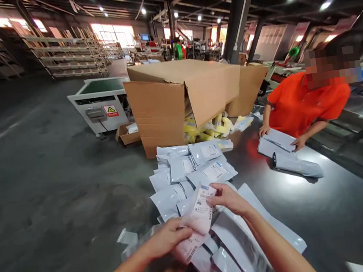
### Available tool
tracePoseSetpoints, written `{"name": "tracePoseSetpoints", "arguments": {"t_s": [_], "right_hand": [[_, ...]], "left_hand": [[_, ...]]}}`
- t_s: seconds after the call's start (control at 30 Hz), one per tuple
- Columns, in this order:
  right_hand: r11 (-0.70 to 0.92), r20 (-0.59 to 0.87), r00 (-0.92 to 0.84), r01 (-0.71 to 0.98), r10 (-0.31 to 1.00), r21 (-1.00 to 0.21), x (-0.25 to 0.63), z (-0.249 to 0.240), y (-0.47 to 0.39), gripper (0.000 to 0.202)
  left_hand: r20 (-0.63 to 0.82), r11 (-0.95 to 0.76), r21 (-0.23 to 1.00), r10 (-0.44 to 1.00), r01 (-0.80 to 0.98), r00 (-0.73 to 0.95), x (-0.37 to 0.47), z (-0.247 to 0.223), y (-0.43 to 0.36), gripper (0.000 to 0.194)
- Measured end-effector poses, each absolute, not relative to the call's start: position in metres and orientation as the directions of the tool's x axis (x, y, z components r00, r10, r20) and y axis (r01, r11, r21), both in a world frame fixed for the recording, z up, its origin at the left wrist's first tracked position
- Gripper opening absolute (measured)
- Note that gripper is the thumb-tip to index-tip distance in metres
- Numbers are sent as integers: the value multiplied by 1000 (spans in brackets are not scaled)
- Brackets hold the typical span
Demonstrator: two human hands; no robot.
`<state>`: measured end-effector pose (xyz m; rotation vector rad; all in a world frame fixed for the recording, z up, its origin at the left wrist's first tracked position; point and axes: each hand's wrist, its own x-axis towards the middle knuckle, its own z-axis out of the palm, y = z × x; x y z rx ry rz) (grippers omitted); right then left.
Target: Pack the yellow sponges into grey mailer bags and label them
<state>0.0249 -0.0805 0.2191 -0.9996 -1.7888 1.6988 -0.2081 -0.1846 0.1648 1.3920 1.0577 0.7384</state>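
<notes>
Printed shipping labels (201, 211) stretch between my two hands, above a heap of grey poly mailers (213, 172). My left hand (170, 238) pinches their lower part, thumb on top. Higher up, my right hand (226, 198) grips the upper right edge between thumb and fingers. The labels bend in the middle, and a second printed part hangs below my left thumb. Under my right forearm lie more grey mailers (238, 240), some of them long and flat. Several mailers in the heap carry white labels.
A large open cardboard box (161, 112) stands behind the heap, with yellow-and-white items (220, 126) spilling out. Across the metal table (330, 196), a person in orange (307, 101) handles a grey mailer (276, 143); a rolled dark-and-grey package (297, 167) lies beside it.
</notes>
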Motion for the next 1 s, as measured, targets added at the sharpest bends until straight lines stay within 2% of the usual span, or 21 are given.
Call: {"name": "tracePoseSetpoints", "arguments": {"t_s": [0.07,0.13,0.17,0.2,0.3,0.33,0.4,0.5,0.6,0.77,0.83,0.93,1.0], "right_hand": [[32,-78,-524,197,848,-980,15,223,-94,45],[141,7,-467,253,884,-957,4,225,-109,46],[192,38,-460,292,887,-937,-1,225,-116,46],[244,67,-467,331,882,-912,-7,225,-124,47],[383,151,-500,401,853,-832,-16,229,-141,47],[419,184,-504,406,844,-812,-16,232,-145,43],[476,250,-494,410,833,-778,-12,240,-150,33],[501,275,-462,489,843,-714,2,250,-154,20],[505,246,-469,577,848,-642,18,250,-155,21],[639,393,-518,705,760,-308,46,233,-144,30],[654,455,-515,720,727,-231,64,230,-137,31],[553,583,-341,801,738,-231,116,239,-126,29],[354,683,-40,876,730,-327,169,250,-123,29]], "left_hand": [[-144,106,988,899,114,413,-221,165,-188,54],[-98,92,995,932,32,348,-228,172,-186,79],[-68,73,997,950,-6,303,-228,179,-184,85],[-41,51,998,963,-29,265,-226,187,-182,82],[20,-25,999,989,29,150,-212,211,-175,36],[41,-50,996,993,76,115,-206,216,-173,29],[69,-81,986,994,147,88,-197,221,-169,31],[45,-75,978,986,194,159,-188,217,-163,37],[-5,-44,966,982,255,186,-177,213,-154,43],[-49,-15,977,955,213,292,-154,199,-132,30],[-117,45,977,929,206,352,-152,187,-125,33],[-224,89,948,869,306,441,-160,166,-123,39],[-295,126,934,801,335,521,-173,154,-124,33]]}}
